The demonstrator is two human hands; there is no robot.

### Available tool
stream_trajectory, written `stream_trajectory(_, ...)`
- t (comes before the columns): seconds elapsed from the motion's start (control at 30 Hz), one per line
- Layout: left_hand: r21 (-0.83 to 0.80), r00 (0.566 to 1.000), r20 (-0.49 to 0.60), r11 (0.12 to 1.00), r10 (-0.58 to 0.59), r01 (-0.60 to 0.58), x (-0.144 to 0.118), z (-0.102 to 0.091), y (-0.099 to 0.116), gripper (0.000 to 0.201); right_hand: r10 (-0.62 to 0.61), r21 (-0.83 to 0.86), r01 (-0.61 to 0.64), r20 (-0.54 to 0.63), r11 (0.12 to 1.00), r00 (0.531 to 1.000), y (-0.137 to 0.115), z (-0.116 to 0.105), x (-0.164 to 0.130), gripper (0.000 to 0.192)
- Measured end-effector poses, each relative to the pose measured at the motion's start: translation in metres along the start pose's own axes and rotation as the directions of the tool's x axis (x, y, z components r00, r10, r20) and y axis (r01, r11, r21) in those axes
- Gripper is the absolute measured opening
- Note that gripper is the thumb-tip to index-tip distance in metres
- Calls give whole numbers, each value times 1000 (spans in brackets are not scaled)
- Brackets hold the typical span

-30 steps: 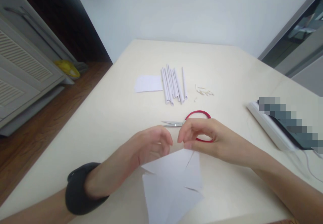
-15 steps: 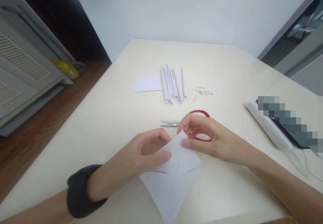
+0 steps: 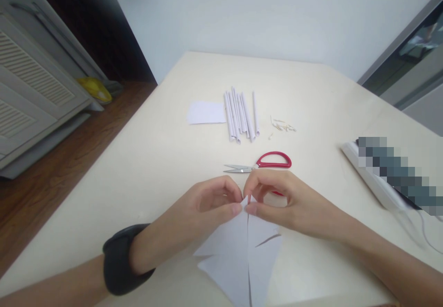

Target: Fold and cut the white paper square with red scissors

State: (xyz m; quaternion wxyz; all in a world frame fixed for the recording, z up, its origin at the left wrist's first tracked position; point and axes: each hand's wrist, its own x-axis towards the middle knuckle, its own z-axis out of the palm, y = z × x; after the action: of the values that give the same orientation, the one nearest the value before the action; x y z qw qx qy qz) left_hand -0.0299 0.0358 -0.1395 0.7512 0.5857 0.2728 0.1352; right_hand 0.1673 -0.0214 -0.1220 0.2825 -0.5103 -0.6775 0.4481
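Observation:
A white sheet of paper hangs tilted between my hands, its upper point towards the far side. Slits run in from its left and right edges, and a narrow dark gap runs down its middle. My left hand pinches the paper just left of that gap, thumb in front. On the other side of the gap, my right hand pinches it between thumb and fingers. Right behind my fingers lie red-handled scissors, blades pointing left and slightly apart; my right hand covers part of the handles.
Several rolled paper tubes lie mid-table beside a stack of white paper. Small cotton-tipped pieces are scattered to their right. At the right sits a white device with a cable, partly pixelated.
My left hand has moved from the paper's left side up to its top point, next to my right hand. A gap down the middle now shows. The scissors are less covered.

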Motion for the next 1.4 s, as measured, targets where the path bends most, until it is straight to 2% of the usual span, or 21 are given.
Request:
stream_trajectory(0.33,14,1000,-27,1000,0,0,2,-1,-4,17,-21,-20,20,-59,1000,998,1,7,2,4)
stream_trajectory(0.5,1,999,-32,1000,-19,19,1,0,-5,18,-124,-149,104,-128,983,984,1,12,0,8)
stream_trajectory(0.73,-14,999,-36,1000,-15,15,1,0,-5,14,-359,-434,271,-133,859,924,8,17,-2,6)
stream_trajectory(0.93,34,998,-66,999,-14,17,1,2,0,12,-603,-658,401,-102,637,791,5,15,-1,18)
stream_trajectory(1.17,53,997,-71,999,13,-9,0,2,2,16,-675,-734,403,-101,547,731,2,15,-2,24)
stream_trajectory(1.4,15,998,-50,999,31,-30,-1,4,5,17,-743,-795,436,-29,422,668,10,10,-5,15)
